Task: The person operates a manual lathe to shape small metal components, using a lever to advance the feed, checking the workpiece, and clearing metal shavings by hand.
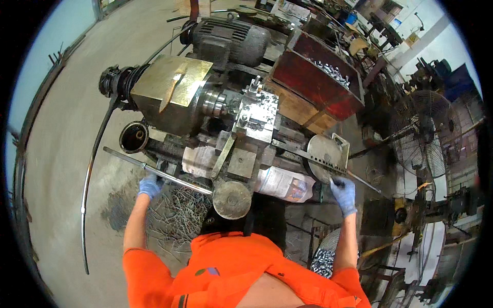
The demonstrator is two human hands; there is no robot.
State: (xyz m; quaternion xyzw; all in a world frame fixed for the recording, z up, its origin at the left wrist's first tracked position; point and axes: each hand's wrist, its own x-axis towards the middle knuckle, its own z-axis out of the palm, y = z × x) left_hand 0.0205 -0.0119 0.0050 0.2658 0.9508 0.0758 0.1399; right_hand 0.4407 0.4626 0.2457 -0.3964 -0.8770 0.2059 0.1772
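In front of me stands a greasy lathe-like machine with a chuck [213, 102] and a shiny, chip-covered tool slide [259, 115]. My left hand [149, 186], in a blue glove, is at the machine's front left, just below a long metal rod [159, 172]. Its fingers are hidden against dark parts there. My right hand [343, 196], also gloved in blue, is at the right end, beside the lower edge of a round metal disc [324, 156] and below a perforated bar [308, 155]. Its fingers look curled, but what they hold is unclear.
A brush [170, 93] lies on the brass-coloured cover [194, 77]. Behind are a motor [231, 41] and a red bin [313, 77] of small metal parts. Metal shavings [179, 215] litter the floor at left. More parts [323, 262] fill a container by my right arm. A fan [423, 133] stands right.
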